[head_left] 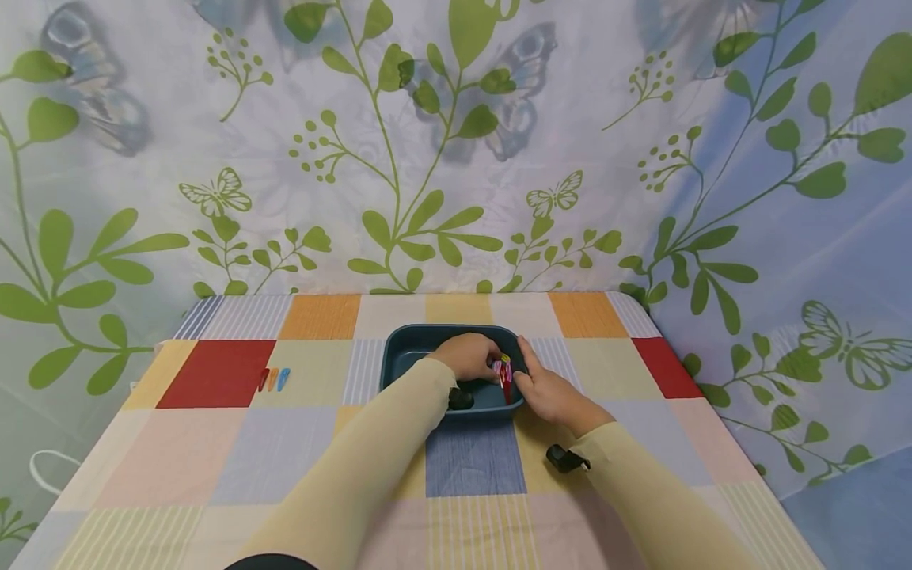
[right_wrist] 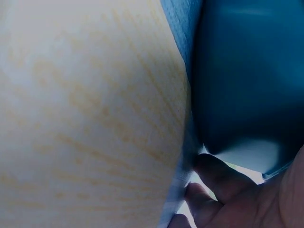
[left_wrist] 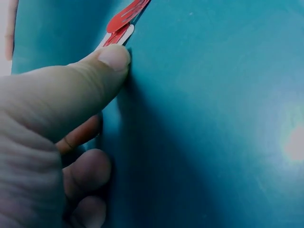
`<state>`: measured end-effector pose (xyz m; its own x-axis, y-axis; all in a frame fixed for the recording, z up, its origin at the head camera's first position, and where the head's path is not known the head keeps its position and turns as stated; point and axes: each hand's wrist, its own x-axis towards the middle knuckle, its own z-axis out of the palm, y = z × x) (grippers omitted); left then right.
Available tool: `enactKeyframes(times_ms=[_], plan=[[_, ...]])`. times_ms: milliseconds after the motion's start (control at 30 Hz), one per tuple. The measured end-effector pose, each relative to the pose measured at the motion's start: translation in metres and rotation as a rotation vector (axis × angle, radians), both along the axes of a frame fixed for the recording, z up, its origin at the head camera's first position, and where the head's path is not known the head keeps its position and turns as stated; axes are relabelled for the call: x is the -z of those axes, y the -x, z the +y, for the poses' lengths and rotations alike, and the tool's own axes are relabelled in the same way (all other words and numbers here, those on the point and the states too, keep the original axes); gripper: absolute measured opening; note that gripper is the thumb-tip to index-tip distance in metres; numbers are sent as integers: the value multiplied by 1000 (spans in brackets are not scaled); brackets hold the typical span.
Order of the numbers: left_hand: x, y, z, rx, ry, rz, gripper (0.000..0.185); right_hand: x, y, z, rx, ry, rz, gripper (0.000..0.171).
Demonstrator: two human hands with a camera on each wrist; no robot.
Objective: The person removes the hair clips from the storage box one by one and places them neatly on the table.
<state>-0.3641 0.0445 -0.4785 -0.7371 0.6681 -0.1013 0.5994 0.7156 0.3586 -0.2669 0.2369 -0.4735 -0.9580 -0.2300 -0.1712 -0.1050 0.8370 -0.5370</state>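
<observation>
A dark teal tray point(head_left: 403, 361) stands on the patchwork cloth in the head view. My left hand point(head_left: 466, 356) reaches into its right part and pinches a red hair clip point(left_wrist: 119, 23) between thumb and fingers. In the left wrist view, a white-edged piece shows beneath the clip at the thumb tip. Pink, green and red colours of the hair clips point(head_left: 504, 375) show by the fingers, close to the tray's right wall. My right hand point(head_left: 559, 396) holds that side of the tray, thumb at the rim and fingers along the outer wall.
Red, orange and blue hair clips point(head_left: 273, 379) lie side by side on the cloth to the left. The patchwork tablecloth point(head_left: 285, 451) covers the table. A printed leaf-and-butterfly curtain point(head_left: 427, 158) hangs behind it and at the sides.
</observation>
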Motion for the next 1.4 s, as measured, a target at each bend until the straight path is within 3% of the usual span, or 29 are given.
enactKeyframes(times_ms=[400,600,1000,1233,1400], plan=[[-2,-3,-2,-19,-39,-34,43,1,0,0,2,5,-5,69],[-4,-6,-5,-25,-112,-66,38,0,0,-1,7,9,-16,69],[15,9,-4,17,-252,-149,30,-1,-1,-1,2,8,0,69],[14,11,-6,12,-288,-199,29,-2,-1,-1,6,2,-2,70],[10,10,-8,4,-337,-284,29,-1,-1,-1,1,1,-1,69]])
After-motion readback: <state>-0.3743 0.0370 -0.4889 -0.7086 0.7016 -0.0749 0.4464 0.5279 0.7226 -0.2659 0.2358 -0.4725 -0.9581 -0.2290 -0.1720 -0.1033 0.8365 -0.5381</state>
